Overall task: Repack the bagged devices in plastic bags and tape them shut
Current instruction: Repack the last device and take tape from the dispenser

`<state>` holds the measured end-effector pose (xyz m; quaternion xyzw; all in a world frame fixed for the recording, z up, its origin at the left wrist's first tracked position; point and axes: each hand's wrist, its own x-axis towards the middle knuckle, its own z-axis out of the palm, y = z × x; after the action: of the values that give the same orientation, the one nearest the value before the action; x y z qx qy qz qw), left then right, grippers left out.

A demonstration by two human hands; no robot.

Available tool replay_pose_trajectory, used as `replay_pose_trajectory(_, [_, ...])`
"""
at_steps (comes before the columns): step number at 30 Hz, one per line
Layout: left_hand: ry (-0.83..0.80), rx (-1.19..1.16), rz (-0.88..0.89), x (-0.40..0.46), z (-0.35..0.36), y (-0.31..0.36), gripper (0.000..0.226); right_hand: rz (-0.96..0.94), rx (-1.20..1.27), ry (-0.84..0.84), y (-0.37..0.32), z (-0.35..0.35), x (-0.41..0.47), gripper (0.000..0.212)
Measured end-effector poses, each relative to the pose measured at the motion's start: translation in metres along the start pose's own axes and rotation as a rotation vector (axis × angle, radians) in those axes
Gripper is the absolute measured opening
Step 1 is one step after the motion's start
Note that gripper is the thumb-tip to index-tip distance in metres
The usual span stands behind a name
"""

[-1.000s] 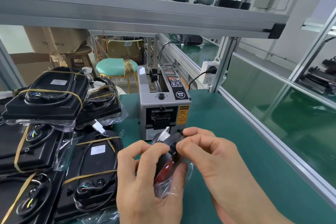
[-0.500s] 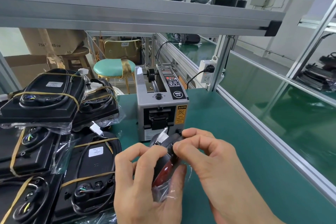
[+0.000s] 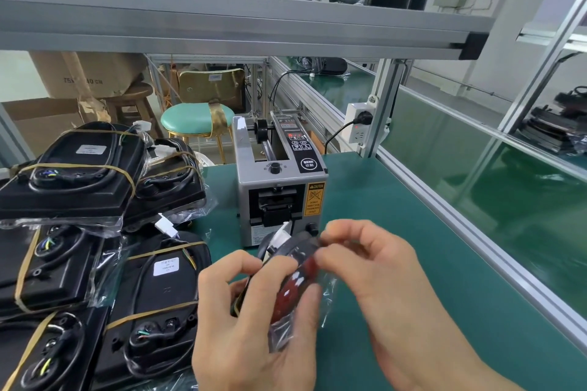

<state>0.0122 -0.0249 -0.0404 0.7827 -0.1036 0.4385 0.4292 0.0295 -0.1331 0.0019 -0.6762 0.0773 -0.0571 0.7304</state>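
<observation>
Small black-and-red round device in a clear plastic bag (image 3: 295, 289) is held edge-up just in front of the grey automatic tape dispenser (image 3: 279, 187). Left hand (image 3: 254, 320) grasps its lower side; right hand (image 3: 374, 267) pinches the bag's top fold. Judgement: keep the fold flat and tight, then take tape from the dispenser mouth. Left of the dispenser, bagged black banded devices (image 3: 95, 232) are piled on the green tabletop (image 3: 397, 232), crowding that side.
</observation>
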Motion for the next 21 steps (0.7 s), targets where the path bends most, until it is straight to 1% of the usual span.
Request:
replay_pose_trajectory(2, [-0.014, 0.015, 0.009, -0.001, 0.000, 0.000, 0.016, 0.004, 0.045, -0.031, -0.002, -0.001, 0.002, 0.022])
replay_pose_trajectory(4, [-0.009, 0.011, -0.005, -0.001, 0.000, 0.002, 0.015, -0.024, -0.032, -0.148, -0.006, 0.005, 0.002, 0.030])
replay_pose_trajectory(6, [0.000, -0.010, -0.005, 0.001, 0.000, 0.003, 0.016, -0.062, -0.097, -0.223, -0.006, 0.010, 0.002, 0.025])
replay_pose_trajectory(8, [-0.018, -0.027, 0.002, 0.003, -0.001, 0.003, 0.019, -0.077, -0.039, -0.209, 0.000, 0.007, 0.006, 0.011])
replay_pose_trajectory(9, [-0.037, -0.030, -0.001, 0.003, -0.002, 0.003, 0.024, -0.055, 0.024, -0.200, 0.002, 0.003, 0.007, 0.008])
replay_pose_trajectory(10, [-0.062, -0.033, -0.012, 0.004, -0.003, 0.002, 0.028, -0.032, 0.071, -0.219, 0.004, 0.001, 0.008, 0.009])
replay_pose_trajectory(12, [-0.090, -0.068, -0.048, 0.009, -0.005, -0.001, 0.035, -0.047, 0.041, -0.319, 0.008, -0.005, 0.015, 0.025])
replay_pose_trajectory(13, [-0.074, -0.111, -0.095, 0.010, -0.006, -0.003, 0.037, -0.064, -0.007, -0.378, 0.011, -0.010, 0.019, 0.035])
replay_pose_trajectory(14, [-0.035, -0.195, -0.181, 0.012, -0.007, -0.005, 0.040, -0.070, -0.072, -0.439, 0.011, -0.015, 0.023, 0.047])
replay_pose_trajectory(16, [0.076, -0.467, -0.388, 0.009, -0.011, -0.012, 0.054, -0.046, -0.234, -0.603, 0.012, -0.029, 0.031, 0.076])
replay_pose_trajectory(17, [0.124, -0.627, -0.476, 0.006, -0.011, -0.017, 0.059, -0.045, -0.320, -0.671, 0.012, -0.034, 0.034, 0.083])
replay_pose_trajectory(18, [0.160, -0.759, -0.559, 0.001, -0.013, -0.020, 0.061, -0.067, -0.394, -0.694, 0.012, -0.038, 0.036, 0.079])
replay_pose_trajectory(19, [0.169, -0.850, -0.639, -0.003, -0.014, -0.025, 0.059, -0.123, -0.459, -0.679, 0.012, -0.041, 0.038, 0.067])
replay_pose_trajectory(20, [0.156, -0.901, -0.718, -0.007, -0.017, -0.029, 0.052, -0.199, -0.530, -0.645, 0.011, -0.042, 0.039, 0.055])
replay_pose_trajectory(21, [0.120, -0.918, -0.788, -0.008, -0.021, -0.032, 0.045, -0.282, -0.616, -0.608, 0.011, -0.042, 0.039, 0.049])
